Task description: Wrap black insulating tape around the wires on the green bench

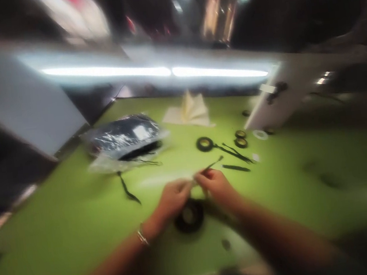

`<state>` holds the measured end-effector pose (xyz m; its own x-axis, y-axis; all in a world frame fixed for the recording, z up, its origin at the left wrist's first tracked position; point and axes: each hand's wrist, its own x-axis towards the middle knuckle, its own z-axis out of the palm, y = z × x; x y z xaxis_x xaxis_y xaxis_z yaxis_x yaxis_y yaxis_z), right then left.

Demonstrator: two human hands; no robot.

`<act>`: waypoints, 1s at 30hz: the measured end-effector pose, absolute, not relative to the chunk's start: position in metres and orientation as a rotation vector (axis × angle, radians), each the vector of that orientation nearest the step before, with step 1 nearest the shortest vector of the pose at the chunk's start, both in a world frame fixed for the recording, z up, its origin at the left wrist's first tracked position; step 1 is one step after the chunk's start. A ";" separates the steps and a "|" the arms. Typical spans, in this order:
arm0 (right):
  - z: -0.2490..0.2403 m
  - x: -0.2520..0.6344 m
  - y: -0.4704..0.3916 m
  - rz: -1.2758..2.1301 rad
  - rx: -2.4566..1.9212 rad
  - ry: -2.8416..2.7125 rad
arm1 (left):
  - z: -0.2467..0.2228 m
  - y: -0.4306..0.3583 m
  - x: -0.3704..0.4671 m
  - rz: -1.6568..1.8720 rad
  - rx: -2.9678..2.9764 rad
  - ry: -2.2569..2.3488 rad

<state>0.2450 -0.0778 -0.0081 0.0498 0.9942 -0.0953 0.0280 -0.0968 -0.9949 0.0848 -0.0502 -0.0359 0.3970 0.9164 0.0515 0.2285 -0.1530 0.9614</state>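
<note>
The head camera looks forward (and down) across the green table (81,228).

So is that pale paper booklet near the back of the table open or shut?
The booklet is open: its pale pages stand fanned apart above the green table.

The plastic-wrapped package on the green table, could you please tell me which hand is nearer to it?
Left. The left hand is below and right of the package in the view, apart from it; the right hand is farther right.
</note>
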 end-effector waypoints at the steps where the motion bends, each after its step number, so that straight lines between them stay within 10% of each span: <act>1: -0.005 0.244 -0.080 1.244 -1.310 -1.117 | -0.036 -0.051 0.085 0.868 1.678 1.050; 30: -0.024 0.258 -0.072 1.298 -1.238 -1.086 | -0.040 -0.061 0.097 0.956 1.818 1.159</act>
<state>0.2582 -0.0721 -0.0243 0.0216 0.9947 -0.1009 -0.0764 -0.0990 -0.9921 0.0970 -0.0608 -0.0398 0.3070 0.9331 0.1872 0.3612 -0.2962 0.8842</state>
